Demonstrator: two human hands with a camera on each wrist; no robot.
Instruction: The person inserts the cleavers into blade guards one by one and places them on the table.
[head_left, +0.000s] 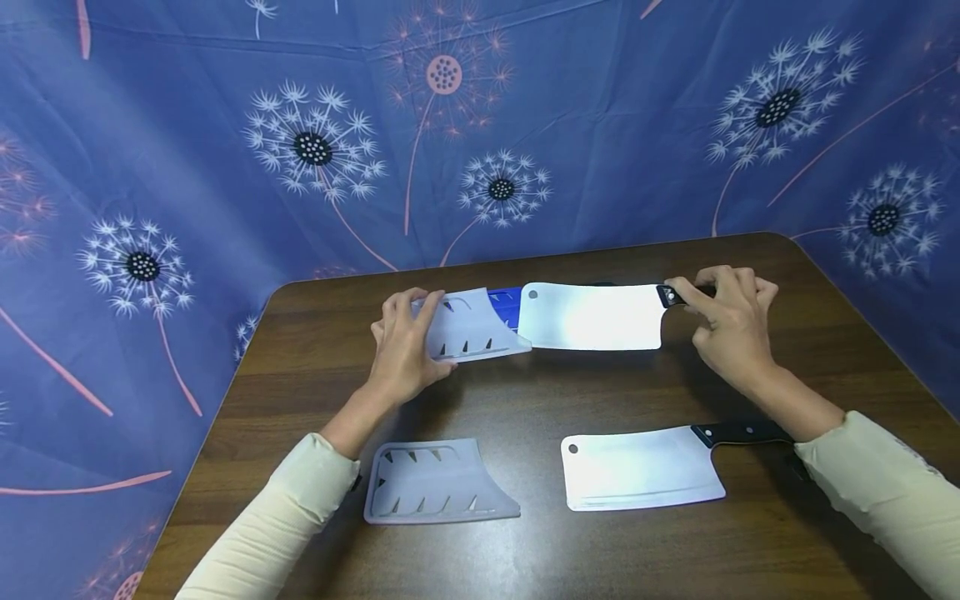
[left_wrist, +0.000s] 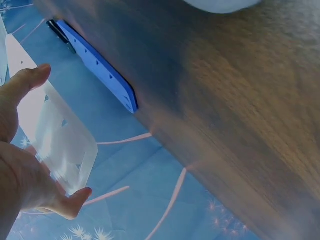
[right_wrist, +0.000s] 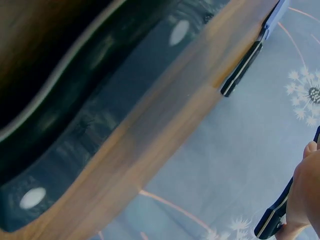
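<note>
My left hand grips a whitish translucent blade sheath, raised above the table; thumb and fingers span its two long edges in the left wrist view. By its black handle my right hand holds a cleaver, its wide blade level and pointing left. The blade's front end meets the sheath's right end; whether it has entered cannot be told. In the right wrist view, the right hand wraps the handle at the frame's edge. Behind both lies a blue sheath, partly hidden, a black handle protruding from it.
On the brown wooden table, a second translucent sheath lies front left. A second cleaver lies front right, its black handle partly under the right forearm. A blue dandelion-patterned cloth hangs behind the table.
</note>
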